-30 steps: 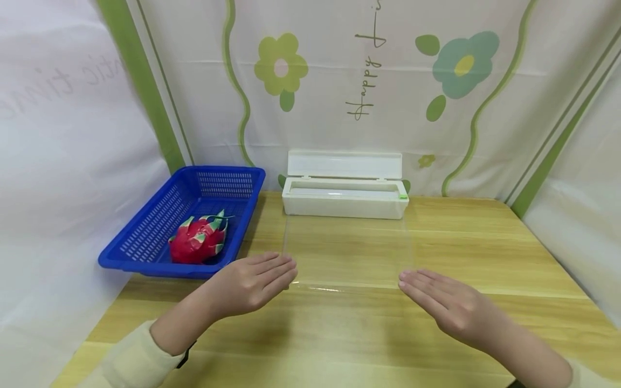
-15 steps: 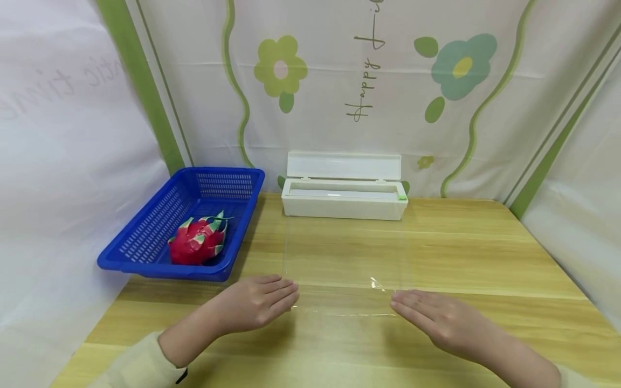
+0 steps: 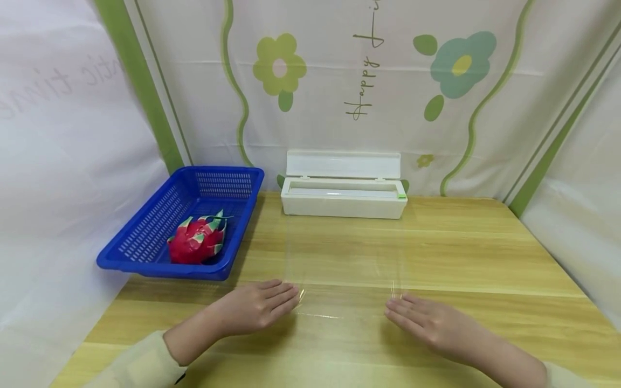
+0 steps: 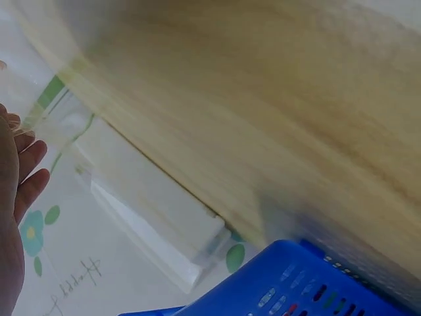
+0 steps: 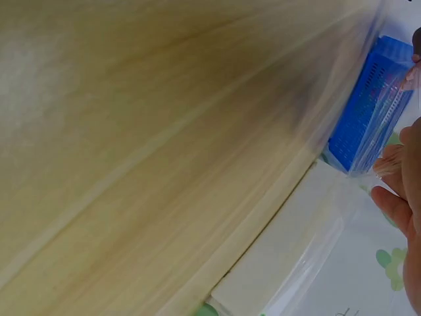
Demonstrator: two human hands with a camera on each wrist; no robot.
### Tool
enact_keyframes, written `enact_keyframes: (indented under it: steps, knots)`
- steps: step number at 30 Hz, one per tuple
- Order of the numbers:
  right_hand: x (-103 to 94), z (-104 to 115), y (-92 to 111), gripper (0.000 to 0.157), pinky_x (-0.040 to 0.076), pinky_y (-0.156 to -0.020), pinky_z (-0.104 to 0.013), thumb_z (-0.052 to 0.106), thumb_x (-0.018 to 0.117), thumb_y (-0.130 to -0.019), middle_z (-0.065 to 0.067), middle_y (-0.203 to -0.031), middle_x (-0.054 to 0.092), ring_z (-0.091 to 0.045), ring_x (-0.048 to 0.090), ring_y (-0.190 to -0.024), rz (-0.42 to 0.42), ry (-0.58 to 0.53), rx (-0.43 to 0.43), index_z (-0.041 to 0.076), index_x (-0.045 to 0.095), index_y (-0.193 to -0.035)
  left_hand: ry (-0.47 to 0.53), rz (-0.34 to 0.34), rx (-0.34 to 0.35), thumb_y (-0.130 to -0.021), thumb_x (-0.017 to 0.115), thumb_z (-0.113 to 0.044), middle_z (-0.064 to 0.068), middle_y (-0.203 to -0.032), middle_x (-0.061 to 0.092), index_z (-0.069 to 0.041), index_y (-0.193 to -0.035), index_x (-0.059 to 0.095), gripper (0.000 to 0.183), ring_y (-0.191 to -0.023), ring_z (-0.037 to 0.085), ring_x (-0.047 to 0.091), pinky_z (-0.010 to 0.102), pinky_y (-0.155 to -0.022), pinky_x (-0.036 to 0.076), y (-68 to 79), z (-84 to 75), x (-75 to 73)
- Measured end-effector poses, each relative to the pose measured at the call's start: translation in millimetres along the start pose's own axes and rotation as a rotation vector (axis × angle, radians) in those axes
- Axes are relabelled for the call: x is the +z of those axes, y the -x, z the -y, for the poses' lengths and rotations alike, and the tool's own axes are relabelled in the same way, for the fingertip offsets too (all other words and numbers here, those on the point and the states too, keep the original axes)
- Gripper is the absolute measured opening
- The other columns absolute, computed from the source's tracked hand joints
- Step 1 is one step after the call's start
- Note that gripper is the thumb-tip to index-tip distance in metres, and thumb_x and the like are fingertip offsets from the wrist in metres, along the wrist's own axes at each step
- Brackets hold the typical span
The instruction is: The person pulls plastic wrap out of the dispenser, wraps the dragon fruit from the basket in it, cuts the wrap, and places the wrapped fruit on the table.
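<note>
Left hand [image 3: 254,307] and right hand [image 3: 436,326] apart, pinching clear film [image 3: 346,302] between them — super faint tho — 2 sleeves [image 3: 140,364] cut off.

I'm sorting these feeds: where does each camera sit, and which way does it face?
Head: worn on the head, facing forward and down at the table, clear film, white box and blue basket; left hand, right hand and sleeves show.
Left wrist: on that wrist, tilted, facing across the table; part of the left hand at the left edge.
Right wrist: on that wrist, also tilted, facing across the table; part of the right hand at the right edge.
Both wrist views share the box and basket.
</note>
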State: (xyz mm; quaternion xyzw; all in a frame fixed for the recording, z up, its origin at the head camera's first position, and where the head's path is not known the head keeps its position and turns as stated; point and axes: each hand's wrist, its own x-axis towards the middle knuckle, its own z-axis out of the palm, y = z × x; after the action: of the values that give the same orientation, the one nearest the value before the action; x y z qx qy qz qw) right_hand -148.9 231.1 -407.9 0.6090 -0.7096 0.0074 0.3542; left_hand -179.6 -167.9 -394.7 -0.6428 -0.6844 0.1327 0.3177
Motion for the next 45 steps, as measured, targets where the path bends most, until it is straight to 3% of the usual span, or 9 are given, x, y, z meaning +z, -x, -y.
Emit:
enact_keyframes:
  steps: [8,18,24,31,39,45]
  knots:
    - [1.4,4,4,0.05,0.052,-0.086,-0.035,0.0,0.016,-0.106,-0.015,-0.118,0.066,-0.023,0.065,-0.105,0.136,-0.003,0.024,-0.002,0.065,-0.116,-0.052,0.058,0.047,-0.104,0.015,0.002,0.008,-0.117,0.068,-0.005,-0.119,0.067,0.054,-0.107,0.017,0.065,0.032,-0.09,0.051,3.1,-4.3,10.4]
    - [5.9,6,5,0.055,0.052,-0.086,-0.034,0.003,0.01,-0.107,-0.013,-0.114,0.068,-0.021,0.066,-0.104,0.195,-0.037,0.051,-0.001,0.065,-0.115,0.0,0.124,0.033,-0.104,0.008,-0.001,0.007,-0.117,0.068,-0.005,-0.121,0.065,0.06,-0.106,0.015,0.065,0.03,-0.088,0.052,6.3,-8.7,17.0]
    - [13.0,5,7,0.054,0.053,-0.085,-0.034,0.004,0.012,-0.106,-0.013,-0.113,0.068,-0.022,0.066,-0.103,0.185,-0.057,0.03,0.0,0.065,-0.115,0.018,0.18,0.042,-0.104,0.025,-0.006,0.007,-0.118,0.068,-0.005,-0.121,0.065,0.044,-0.107,0.015,0.064,0.029,-0.088,0.052,6.7,-10.7,21.1]
    - [19.2,3,11,0.051,0.054,-0.083,-0.033,0.002,0.014,-0.105,-0.013,-0.114,0.068,-0.022,0.066,-0.102,0.19,-0.056,-0.006,-0.001,0.064,-0.117,0.053,0.188,0.017,-0.096,0.044,-0.013,0.007,-0.115,0.069,-0.006,-0.119,0.066,0.033,-0.105,0.015,0.065,0.029,-0.088,0.051,5.2,-12.4,24.6]
    - [21.1,4,11,0.052,0.054,-0.083,-0.032,0.002,0.013,-0.105,-0.012,-0.113,0.069,-0.021,0.066,-0.102,0.24,-0.102,0.017,-0.001,0.063,-0.118,0.081,0.214,0.0,-0.093,0.051,-0.015,0.006,-0.115,0.069,-0.007,-0.119,0.066,0.031,-0.103,0.014,0.066,0.027,-0.086,0.052,3.1,-14.7,29.0]
    - [20.7,7,12,0.062,0.055,-0.08,-0.031,0.006,0.005,-0.106,-0.013,-0.115,0.068,-0.022,0.067,-0.102,0.294,-0.115,0.069,0.002,0.066,-0.118,0.183,0.195,-0.042,-0.096,0.051,-0.015,0.008,-0.114,0.069,-0.004,-0.12,0.064,0.029,-0.102,0.016,0.067,0.028,-0.085,0.053,3.1,-15.6,30.4]
